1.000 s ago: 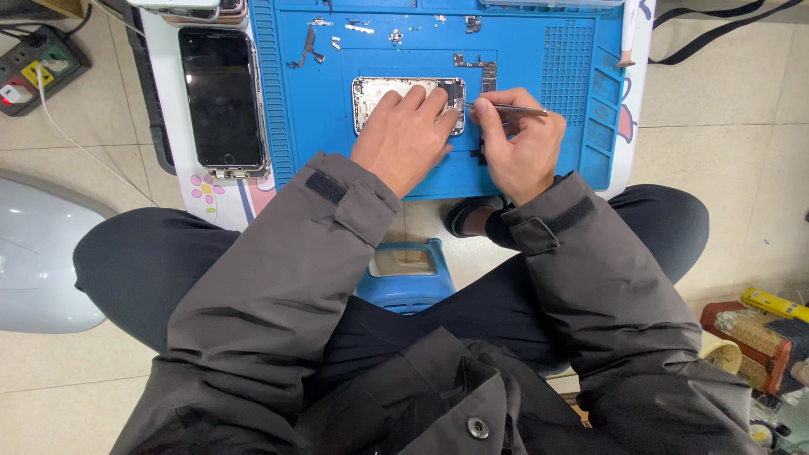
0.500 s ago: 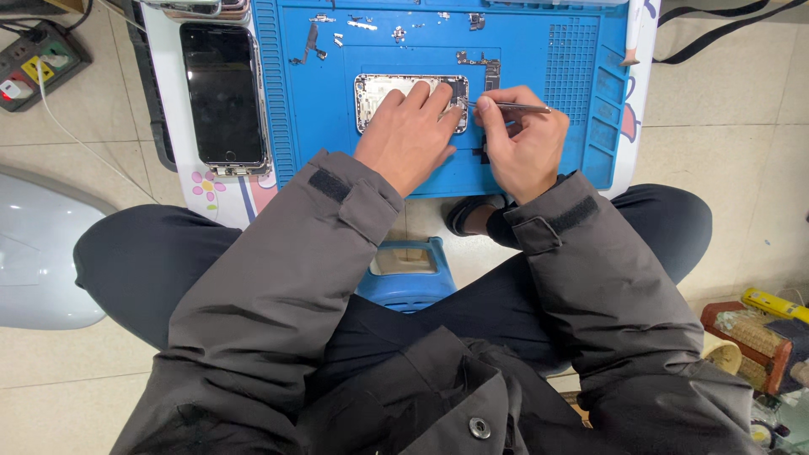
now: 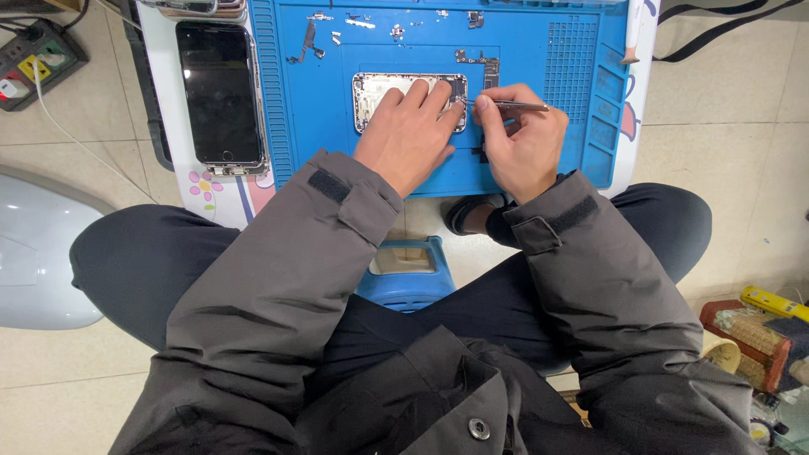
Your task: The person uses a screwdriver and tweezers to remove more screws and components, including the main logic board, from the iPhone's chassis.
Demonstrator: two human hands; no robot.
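Head view: your left hand (image 3: 408, 135) lies flat, fingers spread over the open phone shell (image 3: 409, 102) at upper centre of the blue mat (image 3: 539, 173), pinning it. Your right hand (image 3: 521, 143) is pinched on thin tweezers (image 3: 504, 105), the tip at the shell's right edge. You look to be mid-way through picking at a small part there; the next move calls for a steady, light tip. Loose small parts (image 3: 352, 23) sit along the mat's top. A black screen (image 3: 220, 93) lies at upper left on the white worktop (image 3: 173, 101). Tiled floor (image 3: 742, 152) around; a power strip (image 3: 38, 55) at far upper left.
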